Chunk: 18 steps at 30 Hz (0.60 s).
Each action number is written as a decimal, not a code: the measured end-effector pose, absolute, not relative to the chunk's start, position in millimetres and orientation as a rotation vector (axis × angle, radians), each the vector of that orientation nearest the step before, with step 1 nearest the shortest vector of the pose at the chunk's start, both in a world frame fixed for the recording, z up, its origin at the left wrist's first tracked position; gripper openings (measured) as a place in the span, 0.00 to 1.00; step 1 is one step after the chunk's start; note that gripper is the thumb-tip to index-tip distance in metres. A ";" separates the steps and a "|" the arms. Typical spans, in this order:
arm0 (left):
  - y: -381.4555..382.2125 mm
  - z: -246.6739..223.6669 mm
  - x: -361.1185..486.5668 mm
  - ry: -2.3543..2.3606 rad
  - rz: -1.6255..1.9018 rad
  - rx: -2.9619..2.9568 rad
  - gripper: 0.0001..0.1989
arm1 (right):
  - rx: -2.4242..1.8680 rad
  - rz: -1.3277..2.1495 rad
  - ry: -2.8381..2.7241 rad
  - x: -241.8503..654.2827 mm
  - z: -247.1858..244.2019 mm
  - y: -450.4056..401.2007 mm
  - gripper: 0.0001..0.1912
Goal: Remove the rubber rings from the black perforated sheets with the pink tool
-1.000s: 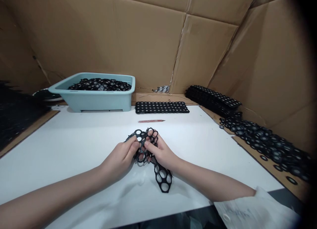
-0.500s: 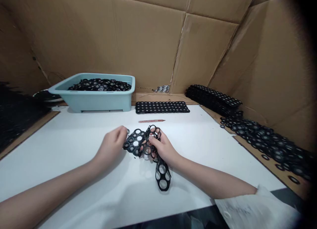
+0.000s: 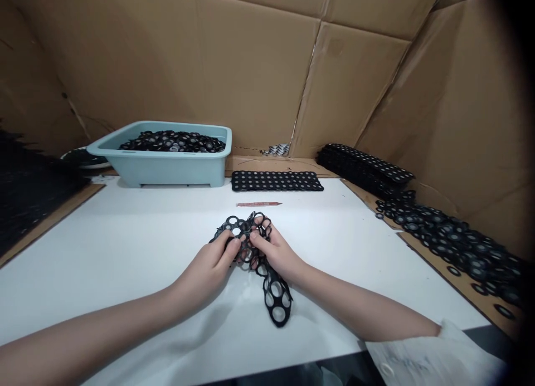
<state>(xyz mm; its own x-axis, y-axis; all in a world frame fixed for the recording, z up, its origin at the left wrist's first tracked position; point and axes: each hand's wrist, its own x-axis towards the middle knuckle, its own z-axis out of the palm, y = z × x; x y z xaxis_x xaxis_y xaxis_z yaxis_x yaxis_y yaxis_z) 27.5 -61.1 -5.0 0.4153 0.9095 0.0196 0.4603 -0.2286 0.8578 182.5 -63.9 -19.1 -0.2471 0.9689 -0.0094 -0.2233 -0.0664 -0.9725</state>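
In the head view, the near end of the black sheet point(image 3: 278, 301) dangles over the worktop point(image 3: 146, 235), its wide holes bare, as if that part were done. Farther up, the left hand point(image 3: 213, 263) and right hand point(image 3: 273, 251) are clamped on its crumpled middle. Smaller rings seem lodged in the holes there, suggesting work partway through. Beyond a pencil point(image 3: 259, 204), a flat sheet point(image 3: 277, 181), apparently untouched, lies beside a basin point(image 3: 184, 169) heaped with rings.
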 end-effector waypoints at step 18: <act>-39.2 -7.7 23.1 1.058 1.066 1.092 0.14 | -0.915 1.687 -1.251 182.5 -16.9 -61.0 0.10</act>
<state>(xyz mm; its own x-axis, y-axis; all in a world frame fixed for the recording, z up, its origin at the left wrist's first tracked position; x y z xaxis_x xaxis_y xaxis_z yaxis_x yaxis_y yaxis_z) 23.1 -39.2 -7.7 0.1609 0.9804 -0.1136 -0.1212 0.1338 0.9836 182.5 -61.0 -16.9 -0.3951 0.9154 -0.0774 -0.1915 -0.1645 -0.9676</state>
